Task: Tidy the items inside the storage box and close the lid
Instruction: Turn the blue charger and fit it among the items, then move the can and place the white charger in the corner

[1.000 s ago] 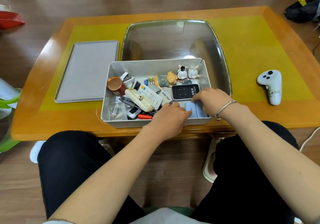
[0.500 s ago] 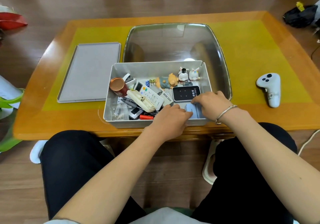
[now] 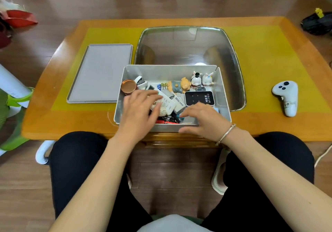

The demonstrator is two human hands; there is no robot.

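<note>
Grey storage box (image 3: 222, 95) sits at the near edge of the wooden table (image 3: 269, 124), roughly mid-width, open-topped. Its flat grey lid (image 3: 100, 73) lies on the table just beside the box's left wall, well off the box. Left hand (image 3: 138, 109) is inside the box over its left half, fingers spread and loosely bent across a white remote control (image 3: 166, 104); fingertips touch the remote, but whether they actually grip it cannot be told. Right hand (image 3: 203, 120) is over the box's near right corner, fingers nearly straight and pointing left, palm down, nothing seen held; a bracelet (image 3: 226, 134) is on that wrist. Contents: copper-coloured tin (image 3: 128, 86) at the far left corner, a black-faced Wi-Fi device (image 3: 199, 98) right of centre, a box marked MINI FAN (image 3: 179, 101) between remote and device, small figurines (image 3: 196, 80) along the far wall, pens (image 3: 168, 119) near the front wall. A clear glass inset (image 3: 188, 46) lies in the tabletop behind the box. A white game controller (image 3: 286, 98) rests near the table's right edge.
</note>
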